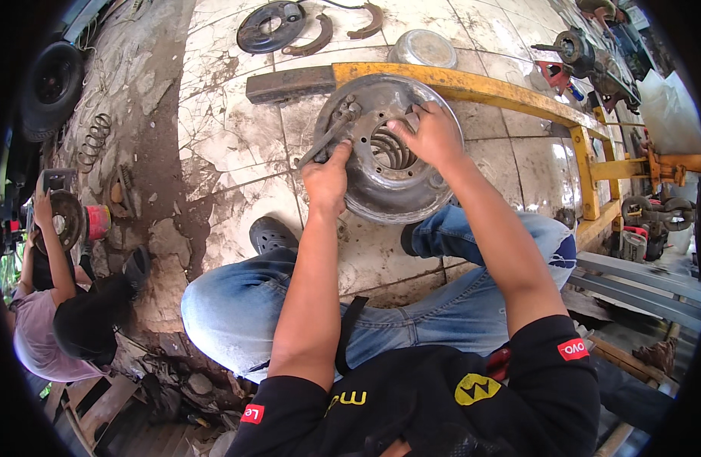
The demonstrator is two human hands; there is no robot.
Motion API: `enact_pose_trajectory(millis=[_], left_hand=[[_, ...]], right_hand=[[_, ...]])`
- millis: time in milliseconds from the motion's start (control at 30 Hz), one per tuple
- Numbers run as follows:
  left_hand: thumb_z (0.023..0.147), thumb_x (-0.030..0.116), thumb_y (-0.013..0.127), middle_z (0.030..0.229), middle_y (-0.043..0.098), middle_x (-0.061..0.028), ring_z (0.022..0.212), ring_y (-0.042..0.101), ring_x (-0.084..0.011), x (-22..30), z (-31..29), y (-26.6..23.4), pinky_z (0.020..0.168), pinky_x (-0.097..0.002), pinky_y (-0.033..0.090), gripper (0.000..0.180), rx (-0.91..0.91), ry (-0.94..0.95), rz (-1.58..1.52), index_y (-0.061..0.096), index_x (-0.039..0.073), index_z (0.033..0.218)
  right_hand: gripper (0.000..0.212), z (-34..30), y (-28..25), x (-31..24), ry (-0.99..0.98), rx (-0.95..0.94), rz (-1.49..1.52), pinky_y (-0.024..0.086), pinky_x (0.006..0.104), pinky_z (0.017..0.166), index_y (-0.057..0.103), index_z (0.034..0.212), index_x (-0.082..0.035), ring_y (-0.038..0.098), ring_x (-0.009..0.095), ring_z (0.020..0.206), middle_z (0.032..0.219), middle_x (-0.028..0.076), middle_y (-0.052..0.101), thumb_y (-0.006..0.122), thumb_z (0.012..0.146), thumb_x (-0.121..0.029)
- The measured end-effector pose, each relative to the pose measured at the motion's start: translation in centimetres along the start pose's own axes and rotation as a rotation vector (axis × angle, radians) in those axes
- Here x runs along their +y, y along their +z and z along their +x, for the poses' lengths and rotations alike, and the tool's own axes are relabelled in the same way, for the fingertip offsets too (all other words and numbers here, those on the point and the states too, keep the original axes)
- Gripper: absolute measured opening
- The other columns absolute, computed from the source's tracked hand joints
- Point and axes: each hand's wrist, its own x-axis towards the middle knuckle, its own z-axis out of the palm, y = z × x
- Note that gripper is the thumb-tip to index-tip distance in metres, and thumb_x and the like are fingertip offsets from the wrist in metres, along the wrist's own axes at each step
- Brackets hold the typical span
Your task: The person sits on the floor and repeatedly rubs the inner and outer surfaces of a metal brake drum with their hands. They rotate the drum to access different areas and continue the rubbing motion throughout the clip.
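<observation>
Head view: my left hand [325,183] and right hand [434,137] grip the round metal plate [385,196] over the tiled floor [236,145]; I judge positioning underway; next calls for steady, two-sided support.

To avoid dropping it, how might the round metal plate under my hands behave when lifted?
The round metal plate is probably stiff, given its stepped metal shape. Its circular outline could let it roll on edge. The shiny surface may feel slippery.

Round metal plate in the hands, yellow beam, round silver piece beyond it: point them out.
Round metal plate [372,180]: head view, on its face below the central hole.
Yellow beam [480,87]: head view, midway along.
Round silver piece [424,47]: head view, on its top.
</observation>
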Motion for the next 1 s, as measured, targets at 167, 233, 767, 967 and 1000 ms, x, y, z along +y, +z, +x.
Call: enact_pose_trajectory(millis=[167, 233, 767, 967, 1000], left_hand=[[0.084, 0.017, 0.075, 0.117, 0.062, -0.0191, 0.099, 0.064, -0.0257, -0.4, 0.5, -0.3, 0.082, -0.0379, 0.054, 0.05, -0.059, 0.009, -0.075, 0.056, -0.011, 0.121], [0.083, 0.017, 0.075, 0.116, 0.063, -0.0189, 0.099, 0.064, -0.0261, -0.7, 0.3, 0.0, 0.082, -0.0383, 0.054, 0.049, -0.022, 0.02, -0.042, 0.057, -0.011, 0.119], [0.083, 0.019, 0.075, 0.112, 0.064, -0.0188, 0.096, 0.064, -0.025, -0.3, -0.5, 0.2, 0.082, -0.0378, 0.053, 0.047, -0.006, 0.088, -0.022, 0.06, -0.012, 0.114], [0.081, 0.02, 0.077, 0.109, 0.066, -0.0184, 0.095, 0.064, -0.0238, 0.1, -0.5, 0.3, 0.084, -0.0352, 0.051, 0.048, 0.046, -0.001, -0.008, 0.061, -0.013, 0.112], [0.081, 0.019, 0.077, 0.106, 0.068, -0.0167, 0.092, 0.064, -0.0227, 0.4, -1.0, 0.5, 0.084, -0.0344, 0.05, 0.043, 0.076, -0.005, -0.001, 0.065, -0.011, 0.109]], right_hand=[[0.069, -0.4, 1.2, 0.0, -0.129, 0.225, 0.002, 0.048, 0.0461, 0.091, 0.071, 0.103, 0.005, 0.06, 0.039, 0.102, 0.105, 0.022, 0.063, 0.059, 0.088, -0.061], [0.069, -0.2, 1.0, 0.1, -0.071, 0.126, -0.012, 0.048, 0.0459, 0.091, 0.071, 0.103, 0.006, 0.06, 0.039, 0.103, 0.106, 0.022, 0.063, 0.059, 0.088, -0.061], [0.064, 0.4, 0.2, 0.0, -0.007, 0.044, -0.006, 0.048, 0.0459, 0.091, 0.07, 0.108, 0.002, 0.058, 0.037, 0.105, 0.11, 0.02, 0.061, 0.059, 0.089, -0.058], [0.065, 0.3, 0.7, 0.4, -0.006, 0.05, -0.02, 0.049, 0.0455, 0.09, 0.071, 0.105, 0.002, 0.06, 0.037, 0.103, 0.109, 0.021, 0.061, 0.058, 0.089, -0.059], [0.065, 0.5, 0.5, 0.3, 0.002, 0.009, -0.025, 0.049, 0.0455, 0.089, 0.071, 0.106, 0.002, 0.06, 0.037, 0.104, 0.109, 0.021, 0.061, 0.058, 0.089, -0.059]])
